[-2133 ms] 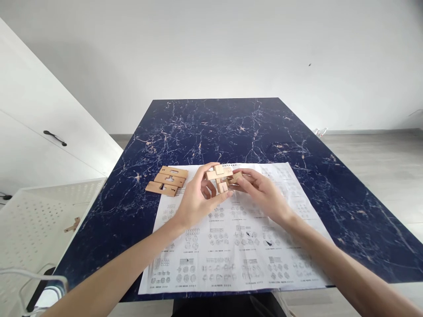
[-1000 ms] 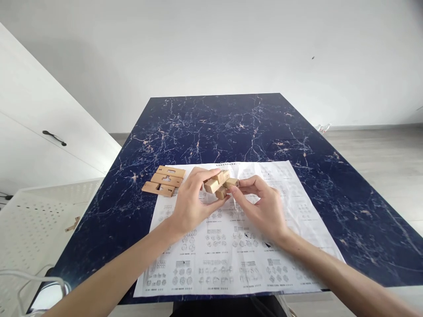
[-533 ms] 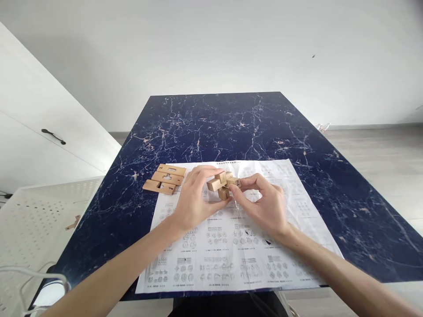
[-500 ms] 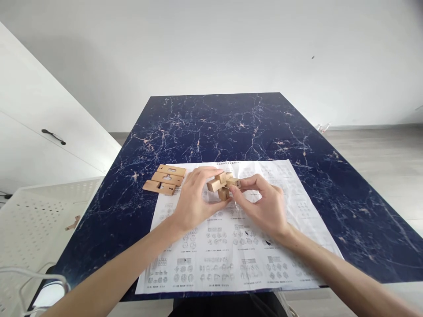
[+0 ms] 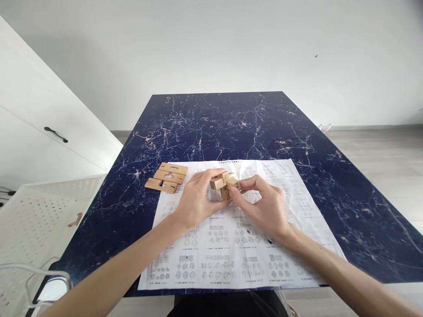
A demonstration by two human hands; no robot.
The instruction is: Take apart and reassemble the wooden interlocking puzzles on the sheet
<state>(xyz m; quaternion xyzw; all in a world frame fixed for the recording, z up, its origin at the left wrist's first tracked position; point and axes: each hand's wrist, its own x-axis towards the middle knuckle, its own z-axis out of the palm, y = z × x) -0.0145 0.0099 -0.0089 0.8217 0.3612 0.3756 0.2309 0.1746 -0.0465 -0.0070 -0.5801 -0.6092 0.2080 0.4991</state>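
Observation:
A small wooden burr puzzle [image 5: 218,183] of interlocking blocks is held between my two hands over the printed sheet. My left hand [image 5: 197,193] grips it from the left, with the thumb below and the fingers above. Thumb and fingers of my right hand [image 5: 261,200] pinch the block marked 2 [image 5: 235,184] at the puzzle's right side. Left of my left hand lie several flat wooden pieces [image 5: 169,176] with cut-outs and printed numbers, side by side and partly on the sheet's corner. My fingers hide part of the puzzle.
The creased instruction sheet [image 5: 236,264] with rows of small diagrams spreads over the near part of the dark blue marbled table [image 5: 211,127]. At left stand a white perforated cart [image 5: 39,211], holding a small wooden piece [image 5: 75,219] and cables, and a white cabinet [image 5: 29,97].
Both hands keep their hold on the puzzle, which looks slightly turned, its blocks sitting a little closer together. The whole view has shifted slightly.

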